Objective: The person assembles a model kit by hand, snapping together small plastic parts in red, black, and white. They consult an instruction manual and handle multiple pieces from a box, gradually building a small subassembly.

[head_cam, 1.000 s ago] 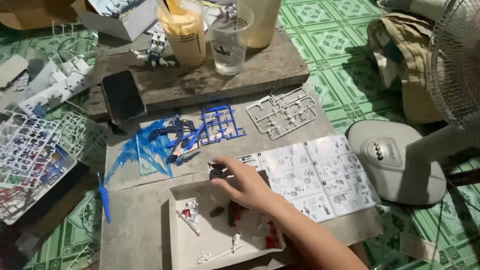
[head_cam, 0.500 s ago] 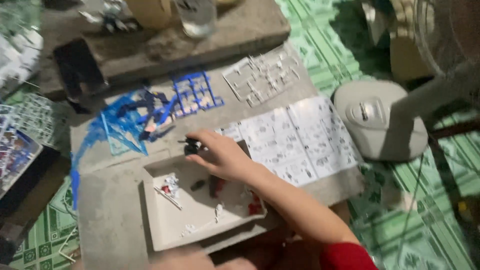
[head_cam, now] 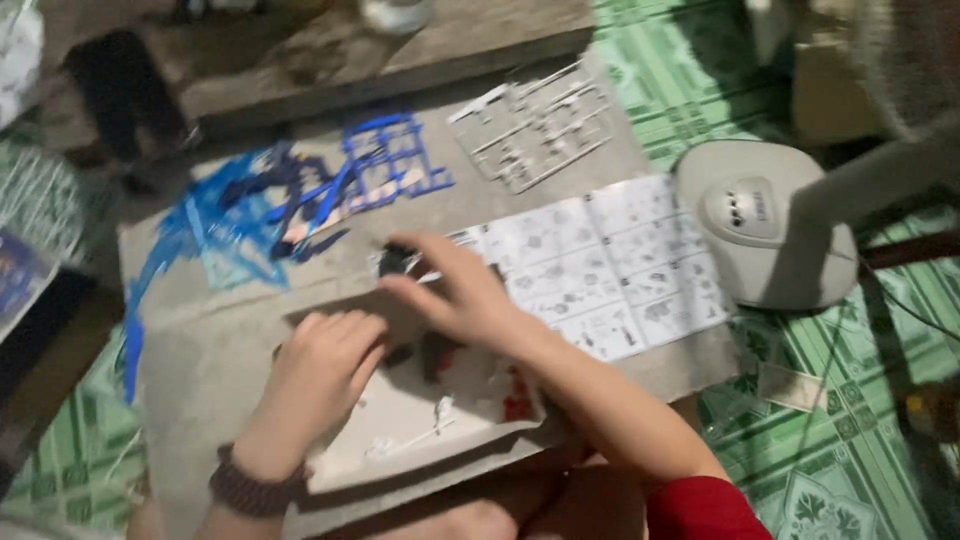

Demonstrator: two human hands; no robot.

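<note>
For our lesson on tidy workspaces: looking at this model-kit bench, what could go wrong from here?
1. The right hand pinches a small dark part above the board; dropped, it could get lost among the loose blue pieces.
2. The left hand rests in the shallow white tray, which sits near the board's front edge; a nudge might spill its tiny red and white parts.

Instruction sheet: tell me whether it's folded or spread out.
Spread out. The instruction sheet lies flat on the board, its printed panels side by side, beside the right hand.
</note>
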